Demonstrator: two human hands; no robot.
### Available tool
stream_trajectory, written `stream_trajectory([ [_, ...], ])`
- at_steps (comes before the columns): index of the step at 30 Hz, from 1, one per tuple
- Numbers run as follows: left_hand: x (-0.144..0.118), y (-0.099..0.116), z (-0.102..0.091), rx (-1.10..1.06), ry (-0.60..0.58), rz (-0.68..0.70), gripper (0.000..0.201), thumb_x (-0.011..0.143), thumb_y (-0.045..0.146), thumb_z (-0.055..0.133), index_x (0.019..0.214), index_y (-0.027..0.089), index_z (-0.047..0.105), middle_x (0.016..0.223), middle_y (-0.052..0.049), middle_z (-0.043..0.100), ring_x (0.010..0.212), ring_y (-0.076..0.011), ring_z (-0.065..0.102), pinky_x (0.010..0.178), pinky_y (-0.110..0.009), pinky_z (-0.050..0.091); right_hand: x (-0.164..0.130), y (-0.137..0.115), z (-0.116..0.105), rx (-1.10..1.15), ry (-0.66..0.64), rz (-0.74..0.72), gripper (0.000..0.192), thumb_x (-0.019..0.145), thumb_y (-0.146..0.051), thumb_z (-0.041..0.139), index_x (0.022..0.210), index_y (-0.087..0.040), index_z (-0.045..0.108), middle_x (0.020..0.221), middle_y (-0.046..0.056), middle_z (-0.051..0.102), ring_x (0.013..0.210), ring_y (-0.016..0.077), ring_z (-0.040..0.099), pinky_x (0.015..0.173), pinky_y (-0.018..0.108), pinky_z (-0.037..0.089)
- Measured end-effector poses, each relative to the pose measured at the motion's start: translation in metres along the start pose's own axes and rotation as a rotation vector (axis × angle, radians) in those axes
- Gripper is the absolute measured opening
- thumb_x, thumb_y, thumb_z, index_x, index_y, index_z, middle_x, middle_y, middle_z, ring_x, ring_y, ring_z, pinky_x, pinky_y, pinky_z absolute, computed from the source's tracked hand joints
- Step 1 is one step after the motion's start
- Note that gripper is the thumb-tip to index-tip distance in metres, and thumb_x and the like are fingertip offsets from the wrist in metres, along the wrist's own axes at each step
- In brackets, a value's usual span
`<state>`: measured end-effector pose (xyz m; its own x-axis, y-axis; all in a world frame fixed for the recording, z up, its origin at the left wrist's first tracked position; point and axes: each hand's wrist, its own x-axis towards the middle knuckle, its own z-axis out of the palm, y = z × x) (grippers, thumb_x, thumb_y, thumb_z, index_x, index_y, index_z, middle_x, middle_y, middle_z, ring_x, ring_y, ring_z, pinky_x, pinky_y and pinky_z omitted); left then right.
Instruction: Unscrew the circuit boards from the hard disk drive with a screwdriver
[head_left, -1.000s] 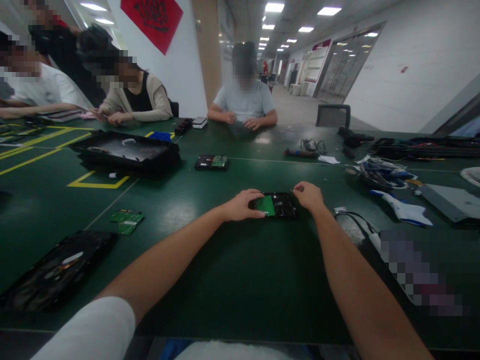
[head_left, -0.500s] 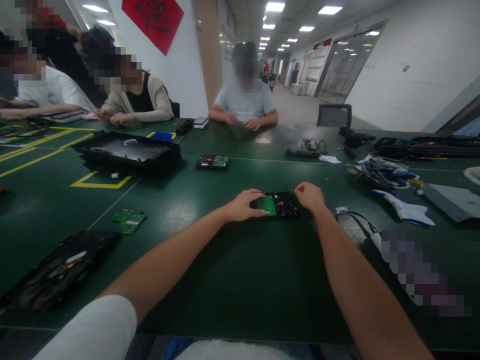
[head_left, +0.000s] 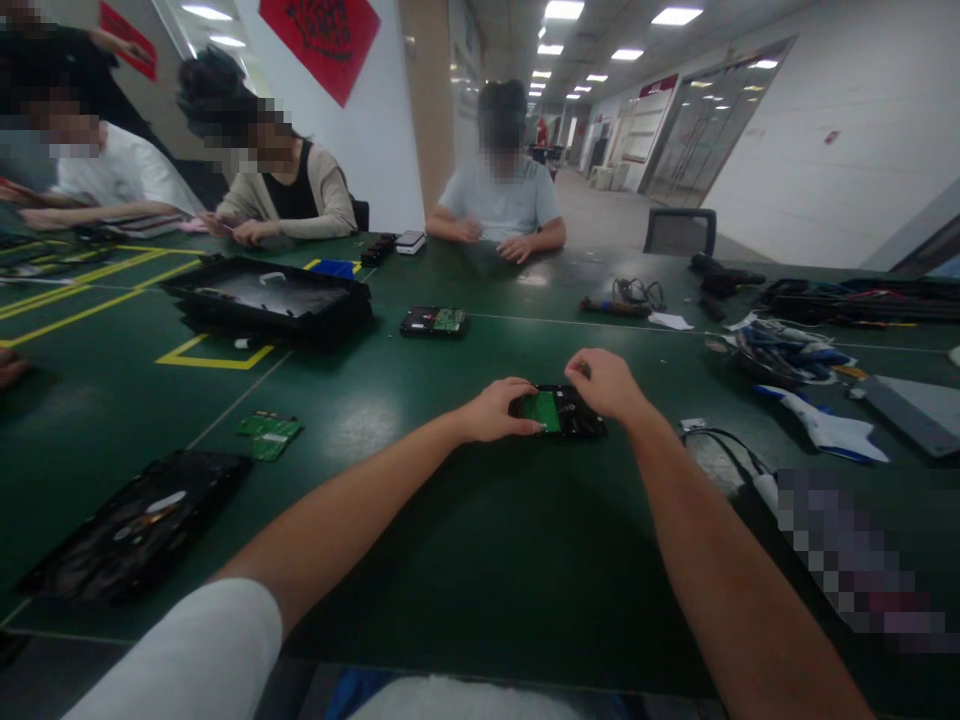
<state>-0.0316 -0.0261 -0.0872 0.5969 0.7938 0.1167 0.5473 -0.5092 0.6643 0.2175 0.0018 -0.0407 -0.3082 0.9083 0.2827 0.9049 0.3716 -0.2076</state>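
A black hard drive [head_left: 551, 412] with a green circuit board on its left half lies flat on the green table [head_left: 480, 560]. My left hand [head_left: 499, 410] grips its left end, thumb on the near edge and fingers at the far edge. Over the drive's right half, my right hand [head_left: 606, 382] is closed in a pinch, its fingertips just above the far edge. Anything between those fingertips is too small to make out. Part of the drive's right side is hidden by the right hand.
Left stand a larger black casing [head_left: 135, 525], a loose green circuit board [head_left: 271, 434] and stacked black trays [head_left: 266, 295]. Another hard drive [head_left: 433, 321] lies beyond. Cables [head_left: 787, 350], a white-and-blue glove [head_left: 832, 425] and a grey box [head_left: 919, 410] are right. Co-workers sit across.
My right hand has moved left, from beside the drive's far right corner to over the drive. My left hand keeps its grip. The whole view has shifted slightly.
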Motion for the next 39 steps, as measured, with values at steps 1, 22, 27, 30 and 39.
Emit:
stream_trajectory([
  [1,0.001,-0.001,0.001,0.002,0.008,0.0,0.08,0.079,0.06,0.076,0.145,0.02,0.055,0.154,-0.014,0.049,0.142,-0.0347,0.045,0.12,-0.05,0.035,-0.001,-0.011,0.0,0.004,-0.041,-0.052,0.015,0.096,-0.027,0.06,0.097,-0.019,0.073,0.101,0.009,0.071,0.096,0.0212,0.064,0.09,0.031,0.046],
  [22,0.001,0.003,0.0,-0.121,0.027,-0.047,0.073,0.073,0.051,0.083,0.137,0.023,0.062,0.143,-0.011,0.059,0.13,-0.0331,0.055,0.108,-0.05,0.047,-0.015,-0.063,0.004,-0.157,-0.199,-0.166,0.023,0.097,-0.024,0.053,0.091,-0.02,0.075,0.101,0.012,0.071,0.087,0.0252,0.067,0.072,0.034,0.05],
  [27,0.002,0.004,0.001,-0.119,0.044,-0.021,0.067,0.073,0.048,0.084,0.132,0.023,0.065,0.139,-0.011,0.062,0.127,-0.032,0.057,0.108,-0.05,0.047,-0.013,-0.06,0.004,-0.143,-0.21,-0.195,0.02,0.094,-0.024,0.058,0.092,-0.022,0.077,0.1,0.01,0.073,0.09,0.0251,0.068,0.078,0.035,0.051],
  [30,0.003,0.003,0.002,-0.113,0.05,-0.019,0.069,0.071,0.046,0.084,0.134,0.025,0.064,0.139,-0.01,0.062,0.127,-0.0321,0.058,0.11,-0.05,0.045,-0.012,-0.058,0.001,-0.116,-0.228,-0.196,0.018,0.092,-0.023,0.059,0.093,-0.022,0.077,0.099,0.009,0.074,0.092,0.0249,0.068,0.084,0.035,0.051],
  [39,-0.001,0.004,0.0,-0.092,0.033,-0.056,0.08,0.074,0.055,0.081,0.142,0.02,0.058,0.149,-0.013,0.053,0.137,-0.034,0.051,0.114,-0.049,0.043,-0.004,-0.036,-0.027,0.086,0.001,0.036,0.031,0.084,-0.012,0.056,0.114,-0.013,0.062,0.112,0.015,0.068,0.102,0.0246,0.063,0.091,0.034,0.049],
])
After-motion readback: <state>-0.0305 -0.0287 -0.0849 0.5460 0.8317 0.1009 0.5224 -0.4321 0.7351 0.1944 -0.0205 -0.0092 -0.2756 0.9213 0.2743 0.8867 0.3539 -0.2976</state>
